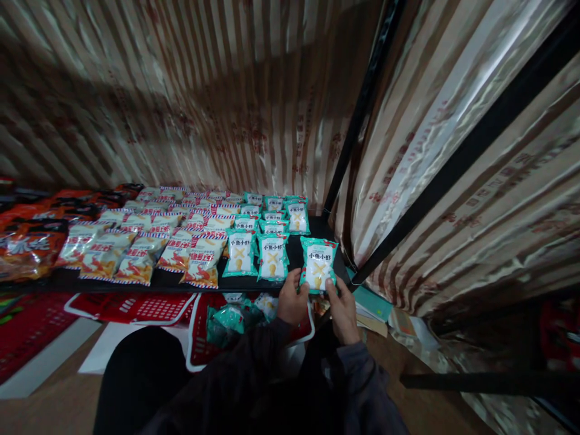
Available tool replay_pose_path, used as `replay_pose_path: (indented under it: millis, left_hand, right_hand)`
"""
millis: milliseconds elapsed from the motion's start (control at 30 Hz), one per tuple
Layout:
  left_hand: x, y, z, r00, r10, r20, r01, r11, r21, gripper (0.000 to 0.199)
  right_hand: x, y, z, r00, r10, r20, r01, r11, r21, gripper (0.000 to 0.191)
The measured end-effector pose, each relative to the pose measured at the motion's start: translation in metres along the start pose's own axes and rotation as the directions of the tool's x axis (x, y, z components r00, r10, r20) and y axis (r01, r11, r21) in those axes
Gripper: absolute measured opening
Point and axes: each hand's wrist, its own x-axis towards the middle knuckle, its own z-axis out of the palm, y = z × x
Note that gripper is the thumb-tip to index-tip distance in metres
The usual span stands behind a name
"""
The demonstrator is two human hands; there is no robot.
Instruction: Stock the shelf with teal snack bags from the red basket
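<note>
Between my two hands is a teal and white snack bag (319, 263), upright at the front right of the black shelf (154, 280). My left hand (293, 298) grips its lower left corner. The lower right corner is pinched by my right hand (342, 308), thumb on the front. Left of it, matching teal snack bags (272, 256) stand in rows running back along the shelf. Below my left forearm, a red basket (196, 338) with a white rim holds more teal bags (231, 318).
Orange and white snack bags (136, 254) fill the shelf's middle, with darker orange bags (31, 248) at far left. Black posts (362, 115) rise on the right before striped curtains (254, 103). Another red basket (140, 307) and a teal box (372, 303) lie below.
</note>
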Motion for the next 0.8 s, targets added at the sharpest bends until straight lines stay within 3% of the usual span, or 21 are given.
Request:
replay_pose_path:
  millis: [167,300,500,800]
  left_hand:
    - [0.02,0.004,0.011,0.985,0.169,-0.034,-0.156,0.955,0.252,0.058]
    - [0.035,0.007,0.02,0.97,0.242,-0.004,-0.226,0.911,0.344,0.063]
    - [0.06,0.003,0.029,0.979,0.202,-0.02,-0.177,0.896,0.407,0.068]
    - [0.08,0.014,0.029,0.993,0.101,-0.062,-0.062,0.889,0.454,0.063]
  right_hand:
    - [0.05,0.008,0.007,1.0,-0.027,-0.016,0.026,0.998,-0.061,0.057]
    - [0.086,0.012,0.018,1.0,-0.012,0.014,0.013,0.996,-0.091,0.057]
    - [0.115,0.018,0.035,0.998,-0.009,0.06,0.015,0.994,-0.107,0.055]
    - [0.139,0.022,0.057,0.994,-0.084,0.071,0.098,0.968,-0.23,0.056]
